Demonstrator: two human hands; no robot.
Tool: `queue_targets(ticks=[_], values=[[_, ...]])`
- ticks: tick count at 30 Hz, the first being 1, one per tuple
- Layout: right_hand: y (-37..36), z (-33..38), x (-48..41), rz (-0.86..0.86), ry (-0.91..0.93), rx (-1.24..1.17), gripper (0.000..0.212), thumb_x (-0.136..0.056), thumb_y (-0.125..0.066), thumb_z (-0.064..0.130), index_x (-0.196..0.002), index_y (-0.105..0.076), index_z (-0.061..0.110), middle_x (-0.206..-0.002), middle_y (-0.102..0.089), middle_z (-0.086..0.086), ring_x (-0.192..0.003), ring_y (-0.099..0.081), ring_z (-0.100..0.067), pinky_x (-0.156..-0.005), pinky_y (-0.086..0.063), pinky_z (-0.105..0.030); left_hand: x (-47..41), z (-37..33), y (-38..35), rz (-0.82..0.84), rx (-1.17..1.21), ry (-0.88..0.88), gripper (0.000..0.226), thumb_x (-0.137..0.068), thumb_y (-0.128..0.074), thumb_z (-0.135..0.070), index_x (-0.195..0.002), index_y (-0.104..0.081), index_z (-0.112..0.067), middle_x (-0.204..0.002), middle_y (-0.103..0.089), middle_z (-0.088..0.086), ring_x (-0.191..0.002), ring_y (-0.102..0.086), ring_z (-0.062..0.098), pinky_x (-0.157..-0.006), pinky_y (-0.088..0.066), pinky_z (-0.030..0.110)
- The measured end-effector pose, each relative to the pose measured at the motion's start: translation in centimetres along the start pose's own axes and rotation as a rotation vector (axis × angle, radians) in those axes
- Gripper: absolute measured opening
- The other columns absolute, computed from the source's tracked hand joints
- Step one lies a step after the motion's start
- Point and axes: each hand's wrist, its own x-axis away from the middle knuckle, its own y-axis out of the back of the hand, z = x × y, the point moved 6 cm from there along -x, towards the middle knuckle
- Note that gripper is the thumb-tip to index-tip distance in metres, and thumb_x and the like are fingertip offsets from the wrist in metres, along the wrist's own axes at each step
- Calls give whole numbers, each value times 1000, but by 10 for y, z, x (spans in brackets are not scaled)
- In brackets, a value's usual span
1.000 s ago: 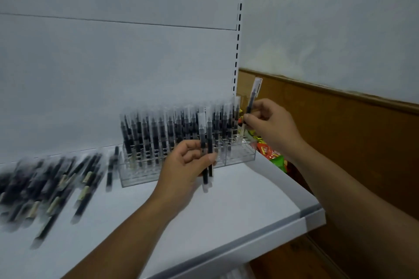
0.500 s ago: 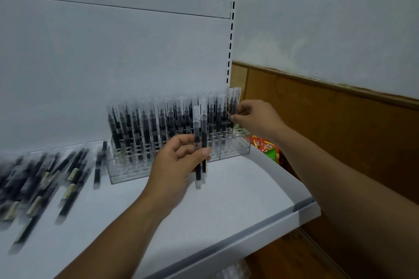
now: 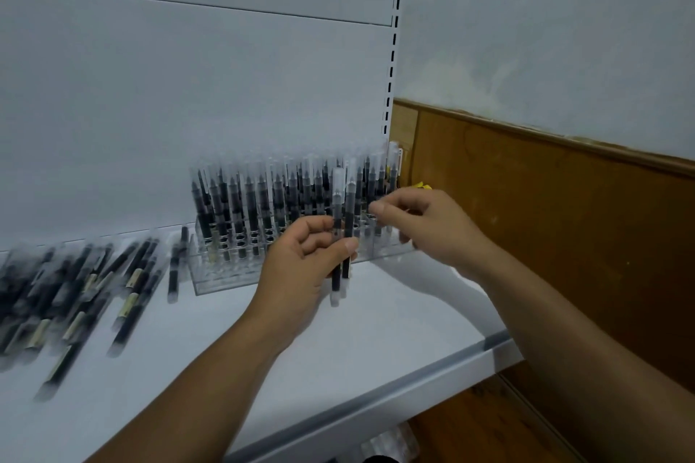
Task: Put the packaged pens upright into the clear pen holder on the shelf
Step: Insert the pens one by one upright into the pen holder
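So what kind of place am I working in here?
Probably a shop's stationery section: a slotted upright, a clear pen holder packed with upright pens, loose packaged pens lying on the shelf.

pen holder (image 3: 301,267) on shelf (image 3: 376,350); loose pens (image 3: 75,297) left of it

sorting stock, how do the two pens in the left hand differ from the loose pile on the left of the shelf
The two black pens in clear sleeves, gripped by the left hand, stand upright above the white shelf; the loose pile of black sleeved pens lies flat on it. The held two are parallel; the pile is many, overlapping at angles. Both look like the same packaged pens.
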Motion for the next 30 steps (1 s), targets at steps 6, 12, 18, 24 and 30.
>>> queue_targets(ticks=[6, 12, 18, 24, 30], values=[[-25, 15, 5, 101, 52, -162, 8, -88, -70, 28, -88, -72, 21, -72, -63, 12, -64, -55, 0, -54, -42, -13, 2, -1, -1, 13, -9, 8, 33, -83, -67, 2, -115, -57, -2, -104, -65, 29, -76, -68, 17, -62, -57, 24], [14, 11, -5, -114, -10, -345, 9, -91, -65, 23, -87, -69, 15, -77, -66, 4, -60, -58, -1, -54, -46, -17, -2, 2, 4, -35, 33, -4, 22, -85, -66, -4, -107, -63, -4, -93, -68, 15, -76, -68, 16, -72, -58, 28], [60, -10, -26, -429, -29, -122, 8, -93, -63, 27, -85, -65, 28, -92, -69, 0, -78, -63, -13, -70, -57, -33, -2, 3, 2, -21, 43, 21, 20, -85, -65, -4, -104, -62, -9, -88, -68, 11, -67, -67, 11, -62, -57, 22], [54, -19, -43, -364, -41, 92, 8, -94, -62, 32, -93, -66, 26, -90, -68, 3, -83, -65, -19, -79, -58, -46, -2, 3, 1, -16, 36, 18, 21, -86, -65, -3, -107, -62, -6, -86, -68, 10, -66, -67, 10, -60, -54, 18], [50, -18, -49, -357, -15, 134, 13, -95, -60, 31, -100, -67, 21, -95, -68, 1, -79, -64, -13, -67, -52, -27, -2, 2, 1, -9, 11, 3, 17, -87, -65, -5, -102, -63, -10, -83, -68, 8, -67, -67, 10, -62, -55, 17]])
